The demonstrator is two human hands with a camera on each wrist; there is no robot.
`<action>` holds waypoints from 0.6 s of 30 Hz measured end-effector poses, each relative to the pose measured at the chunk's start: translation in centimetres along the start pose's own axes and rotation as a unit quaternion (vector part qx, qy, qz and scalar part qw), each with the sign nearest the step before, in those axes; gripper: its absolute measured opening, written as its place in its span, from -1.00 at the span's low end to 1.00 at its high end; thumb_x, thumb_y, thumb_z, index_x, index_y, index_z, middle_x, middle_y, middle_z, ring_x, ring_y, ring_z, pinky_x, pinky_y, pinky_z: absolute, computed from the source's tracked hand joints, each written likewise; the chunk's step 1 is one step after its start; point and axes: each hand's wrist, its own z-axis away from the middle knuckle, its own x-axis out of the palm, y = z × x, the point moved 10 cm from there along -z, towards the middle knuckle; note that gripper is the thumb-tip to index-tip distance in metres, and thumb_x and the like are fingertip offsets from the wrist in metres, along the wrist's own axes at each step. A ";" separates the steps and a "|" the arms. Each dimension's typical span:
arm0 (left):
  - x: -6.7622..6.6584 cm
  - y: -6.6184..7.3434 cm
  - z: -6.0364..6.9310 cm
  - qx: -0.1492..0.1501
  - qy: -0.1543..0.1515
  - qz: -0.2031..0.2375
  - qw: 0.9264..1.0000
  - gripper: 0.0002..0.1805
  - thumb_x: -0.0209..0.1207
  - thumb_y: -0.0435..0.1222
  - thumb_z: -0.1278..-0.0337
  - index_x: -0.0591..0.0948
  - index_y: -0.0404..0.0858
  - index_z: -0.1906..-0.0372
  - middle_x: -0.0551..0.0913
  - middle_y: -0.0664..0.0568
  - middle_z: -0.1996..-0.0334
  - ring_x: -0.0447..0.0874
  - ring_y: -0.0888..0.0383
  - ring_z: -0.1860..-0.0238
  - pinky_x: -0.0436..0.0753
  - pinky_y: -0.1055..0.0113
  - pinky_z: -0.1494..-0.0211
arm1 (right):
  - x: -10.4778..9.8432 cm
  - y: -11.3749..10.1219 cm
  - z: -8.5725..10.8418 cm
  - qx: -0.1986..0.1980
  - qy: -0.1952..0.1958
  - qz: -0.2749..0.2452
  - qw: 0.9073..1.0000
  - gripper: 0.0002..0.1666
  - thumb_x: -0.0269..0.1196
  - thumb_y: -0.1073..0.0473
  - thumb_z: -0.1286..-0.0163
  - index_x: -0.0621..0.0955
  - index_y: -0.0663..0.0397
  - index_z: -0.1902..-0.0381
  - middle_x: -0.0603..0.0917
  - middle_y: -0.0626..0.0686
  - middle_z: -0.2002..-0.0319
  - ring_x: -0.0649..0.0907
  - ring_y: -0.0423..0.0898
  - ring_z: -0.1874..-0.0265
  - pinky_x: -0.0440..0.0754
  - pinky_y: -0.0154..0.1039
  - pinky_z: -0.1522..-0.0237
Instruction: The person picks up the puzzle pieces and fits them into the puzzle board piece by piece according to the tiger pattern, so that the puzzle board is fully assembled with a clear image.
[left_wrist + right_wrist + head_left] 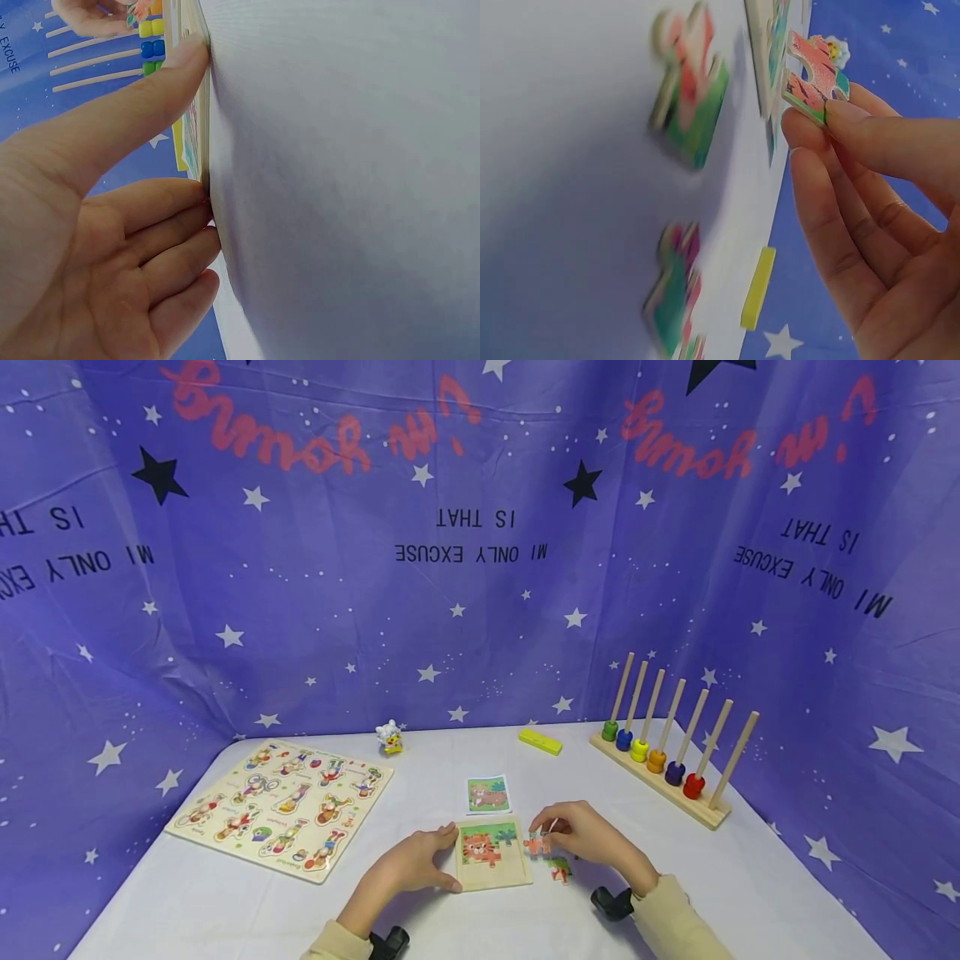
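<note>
A square wooden puzzle board [491, 880] lies on the table, partly filled with an orange tiger-like animal and greenery. My left hand [414, 862] rests at its left edge, thumb and fingers spread apart along the side; in the left wrist view the thumb [142, 112] is extended against the edge. To the right of the board, my right hand [581, 833] pinches an orange, black-striped jigsaw piece [814, 71] between thumb and fingers, raised off the table. Below that hand lie loose jigsaw pieces [559, 870], blurred in the right wrist view.
Behind the board lies a picture card [488, 795]. A large peg puzzle [281, 810] occupies the left side. A small white-and-yellow figurine [390, 738] and a yellow block [540, 742] are at the back. On the right stands a bead rack [660, 764] with upright pegs.
</note>
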 end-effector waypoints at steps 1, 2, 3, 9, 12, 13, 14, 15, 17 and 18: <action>0.0 0.0 0.0 0.000 -0.001 0.001 1.000 -0.06 0.46 -0.06 0.21 0.39 -0.46 -0.30 0.32 -0.25 -0.36 0.28 -0.23 -0.34 0.28 -0.09 -0.37 | 0.1 -0.3 -0.2 -0.005 0.000 0.000 1.000 -0.74 0.29 0.38 -0.27 0.71 -0.06 0.15 0.67 -0.17 0.34 0.52 -0.31 0.55 0.56 -0.40 0.53; 0.1 -0.1 0.0 -0.001 -0.002 0.002 1.000 -0.06 0.46 -0.06 0.21 0.39 -0.46 -0.30 0.31 -0.25 -0.36 0.28 -0.23 -0.34 0.28 -0.09 -0.37 | 0.3 -0.5 -0.3 -0.010 0.000 -0.002 1.000 -0.74 0.29 0.38 -0.26 0.71 -0.04 0.15 0.67 -0.17 0.34 0.54 -0.30 0.53 0.58 -0.40 0.50; 0.1 -0.1 0.0 -0.002 -0.003 0.002 1.000 -0.06 0.46 -0.06 0.21 0.39 -0.46 -0.30 0.31 -0.25 -0.36 0.28 -0.23 -0.34 0.28 -0.09 -0.38 | 0.4 -0.8 -0.5 -0.014 -0.001 -0.006 1.000 -0.75 0.29 0.38 -0.26 0.71 -0.01 0.15 0.68 -0.16 0.34 0.56 -0.29 0.52 0.59 -0.39 0.47; 0.2 -0.3 -0.1 -0.008 -0.006 -0.002 1.000 -0.06 0.46 -0.04 0.20 0.39 -0.43 -0.31 0.31 -0.22 -0.37 0.27 -0.22 -0.35 0.27 -0.09 -0.38 | 1.4 -1.5 -1.4 -0.019 -0.008 -0.024 1.000 -0.82 0.33 0.29 -0.27 0.72 0.02 0.16 0.68 -0.15 0.37 0.55 -0.29 0.54 0.59 -0.38 0.46; 0.1 -0.3 -0.1 -0.009 -0.004 -0.002 1.000 -0.05 0.46 -0.03 0.20 0.39 -0.44 -0.31 0.31 -0.22 -0.37 0.27 -0.23 -0.35 0.27 -0.09 -0.38 | 1.9 -1.6 -2.0 -0.022 -0.012 -0.033 0.999 -0.84 0.33 0.28 -0.27 0.72 0.01 0.18 0.69 -0.13 0.37 0.58 -0.29 0.52 0.60 -0.39 0.45; 0.1 -0.3 -0.1 -0.009 -0.004 -0.002 1.000 -0.05 0.46 -0.03 0.20 0.39 -0.44 -0.32 0.31 -0.22 -0.37 0.27 -0.23 -0.35 0.27 -0.10 -0.38 | 2.0 -1.6 -2.1 -0.023 -0.014 -0.035 0.999 -0.84 0.33 0.29 -0.27 0.72 0.01 0.19 0.69 -0.13 0.37 0.58 -0.28 0.52 0.60 -0.39 0.45; 0.1 -0.3 -0.1 -0.010 -0.004 -0.001 1.000 -0.05 0.45 -0.03 0.20 0.38 -0.43 -0.32 0.31 -0.22 -0.37 0.27 -0.23 -0.35 0.27 -0.09 -0.38 | 2.2 -1.7 -2.3 -0.024 -0.016 -0.033 0.999 -0.84 0.33 0.29 -0.27 0.72 0.00 0.19 0.69 -0.14 0.37 0.58 -0.29 0.51 0.60 -0.39 0.45; 0.1 -0.3 -0.1 -0.010 -0.005 0.000 1.000 -0.05 0.46 -0.03 0.20 0.38 -0.43 -0.32 0.31 -0.22 -0.37 0.26 -0.23 -0.35 0.27 -0.10 -0.38 | 2.3 -1.7 -2.4 -0.026 -0.017 -0.032 0.999 -0.84 0.33 0.30 -0.26 0.72 -0.01 0.20 0.69 -0.15 0.37 0.58 -0.30 0.51 0.60 -0.39 0.44; 0.1 -0.3 -0.1 -0.012 -0.007 0.003 1.000 -0.05 0.45 -0.04 0.20 0.38 -0.43 -0.32 0.31 -0.22 -0.37 0.26 -0.23 -0.35 0.27 -0.10 -0.38 | 2.5 -1.7 -2.7 -0.027 -0.020 -0.030 0.999 -0.83 0.33 0.31 -0.26 0.72 -0.03 0.21 0.68 -0.16 0.38 0.56 -0.32 0.51 0.60 -0.39 0.44; 0.2 -0.3 -0.1 -0.013 -0.008 0.005 1.000 -0.05 0.46 -0.04 0.19 0.38 -0.43 -0.32 0.30 -0.21 -0.38 0.25 -0.23 -0.36 0.26 -0.10 -0.38 | 2.5 -1.7 -2.8 -0.027 -0.020 -0.028 0.999 -0.83 0.33 0.32 -0.26 0.72 -0.03 0.22 0.68 -0.16 0.39 0.56 -0.32 0.52 0.60 -0.40 0.44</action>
